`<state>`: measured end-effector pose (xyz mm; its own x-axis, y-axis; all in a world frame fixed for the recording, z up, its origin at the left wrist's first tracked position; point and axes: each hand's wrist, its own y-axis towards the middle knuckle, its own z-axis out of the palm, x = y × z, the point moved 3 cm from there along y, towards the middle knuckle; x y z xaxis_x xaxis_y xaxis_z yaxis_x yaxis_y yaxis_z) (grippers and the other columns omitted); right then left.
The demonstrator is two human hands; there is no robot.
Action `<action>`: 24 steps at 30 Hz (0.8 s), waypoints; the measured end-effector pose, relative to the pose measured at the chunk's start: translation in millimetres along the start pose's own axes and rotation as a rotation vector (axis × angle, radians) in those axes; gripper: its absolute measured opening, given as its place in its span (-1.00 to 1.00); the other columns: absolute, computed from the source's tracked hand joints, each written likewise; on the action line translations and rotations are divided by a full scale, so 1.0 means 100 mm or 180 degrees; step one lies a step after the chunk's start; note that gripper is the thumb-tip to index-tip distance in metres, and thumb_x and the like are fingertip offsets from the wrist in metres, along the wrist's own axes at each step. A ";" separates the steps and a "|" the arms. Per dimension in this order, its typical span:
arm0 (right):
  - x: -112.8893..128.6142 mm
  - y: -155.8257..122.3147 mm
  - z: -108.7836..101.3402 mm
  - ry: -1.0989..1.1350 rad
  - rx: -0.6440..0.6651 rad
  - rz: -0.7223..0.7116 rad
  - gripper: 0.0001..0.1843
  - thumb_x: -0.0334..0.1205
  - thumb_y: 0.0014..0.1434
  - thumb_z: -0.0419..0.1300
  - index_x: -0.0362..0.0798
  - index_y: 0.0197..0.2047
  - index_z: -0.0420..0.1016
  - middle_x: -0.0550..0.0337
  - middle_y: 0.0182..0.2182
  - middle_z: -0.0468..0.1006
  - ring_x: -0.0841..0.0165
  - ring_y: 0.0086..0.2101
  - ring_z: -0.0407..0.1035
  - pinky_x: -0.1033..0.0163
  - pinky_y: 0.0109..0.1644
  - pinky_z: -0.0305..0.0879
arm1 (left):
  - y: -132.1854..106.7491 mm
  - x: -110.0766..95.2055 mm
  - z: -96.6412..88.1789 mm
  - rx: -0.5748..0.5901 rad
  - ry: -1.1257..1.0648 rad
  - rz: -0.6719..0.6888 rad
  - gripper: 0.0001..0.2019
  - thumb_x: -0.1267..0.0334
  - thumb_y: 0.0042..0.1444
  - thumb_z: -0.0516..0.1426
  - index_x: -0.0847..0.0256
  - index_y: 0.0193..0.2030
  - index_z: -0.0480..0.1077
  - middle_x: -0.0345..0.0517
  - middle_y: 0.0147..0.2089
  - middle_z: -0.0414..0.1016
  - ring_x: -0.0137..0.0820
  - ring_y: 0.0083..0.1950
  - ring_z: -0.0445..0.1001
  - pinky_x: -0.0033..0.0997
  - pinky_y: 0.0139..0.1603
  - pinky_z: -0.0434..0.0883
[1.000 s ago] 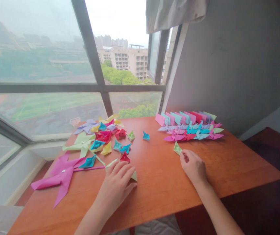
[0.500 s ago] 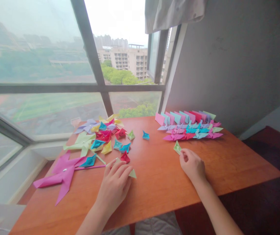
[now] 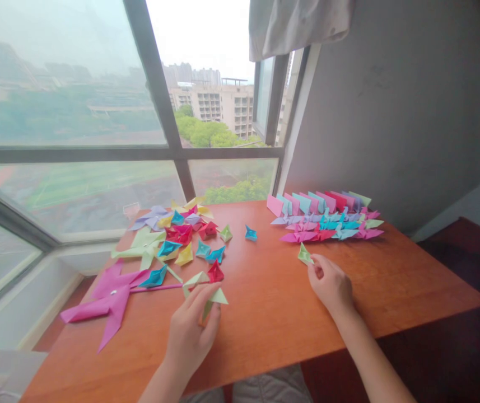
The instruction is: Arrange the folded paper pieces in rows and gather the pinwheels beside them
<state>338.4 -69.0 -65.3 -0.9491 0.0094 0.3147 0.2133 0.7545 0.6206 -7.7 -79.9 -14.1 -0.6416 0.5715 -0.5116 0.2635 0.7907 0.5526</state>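
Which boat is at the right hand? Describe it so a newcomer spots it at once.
On the brown table, find the rows of folded paper at the far right. Just in front of them is a small light green paper boat. Unlike the other small green boat, which lies by the scattered boats farther left, this one is at the fingertips of the right hand.

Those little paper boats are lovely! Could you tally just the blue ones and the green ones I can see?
Blue boats: 6
Green boats: 2
Total: 8 visible, leaving out the light green folded paper at the left hand, whose shape is partly covered.
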 end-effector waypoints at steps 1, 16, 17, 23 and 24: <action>0.01 0.00 0.01 0.0022 0.0034 -0.0016 -0.77 -0.18 0.20 0.08 -0.03 -0.18 0.54 0.12 -0.36 0.61 0.32 -0.39 0.47 0.28 -0.31 0.28 | -0.01 -0.01 0.01 0.0005 -0.0099 -0.0092 -0.75 0.33 0.24 0.06 0.14 0.04 0.42 -0.01 -0.04 0.57 -0.24 -0.02 0.56 -0.32 -0.06 0.51; 0.01 0.00 0.04 0.0124 0.0194 -0.0136 -0.78 -0.21 0.25 0.05 -0.03 -0.23 0.52 0.13 -0.35 0.59 0.32 -0.36 0.46 0.26 -0.24 0.31 | -0.08 -0.11 0.11 0.0247 -0.0542 -0.0346 -0.75 0.32 0.20 0.08 0.17 -0.02 0.47 -0.05 -0.18 0.60 -0.30 -0.20 0.59 -0.40 -0.19 0.53; 0.01 0.00 0.04 0.0123 0.0190 -0.0130 -0.78 -0.21 0.25 0.05 -0.03 -0.23 0.52 0.13 -0.35 0.59 0.32 -0.36 0.46 0.26 -0.24 0.31 | -0.08 -0.11 0.11 0.0261 -0.0550 -0.0355 -0.76 0.32 0.20 0.08 0.17 -0.02 0.47 -0.06 -0.18 0.60 -0.30 -0.20 0.59 -0.40 -0.19 0.53; 0.00 0.00 0.04 0.0095 0.0103 -0.0096 -0.77 -0.22 0.24 0.05 -0.04 -0.22 0.53 0.11 -0.33 0.61 0.30 -0.34 0.47 0.25 -0.22 0.32 | -0.09 -0.12 0.12 0.0276 -0.0587 -0.0386 -0.76 0.31 0.19 0.07 0.16 -0.04 0.48 -0.04 -0.16 0.60 -0.27 -0.18 0.59 -0.38 -0.19 0.53; 0.00 0.00 0.04 0.0103 0.0104 -0.0094 -0.77 -0.22 0.24 0.05 -0.04 -0.22 0.53 0.10 -0.33 0.61 0.30 -0.34 0.47 0.24 -0.22 0.32 | -0.08 -0.12 0.12 0.0281 -0.0596 -0.0397 -0.76 0.31 0.19 0.08 0.16 -0.04 0.48 -0.04 -0.17 0.60 -0.27 -0.19 0.59 -0.38 -0.20 0.53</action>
<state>337.2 -66.5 -67.9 -0.9468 -0.0340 0.3200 0.1771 0.7752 0.6064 6.7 -90.6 -20.9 -0.5306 0.4925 -0.6898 0.2580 0.8691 0.4221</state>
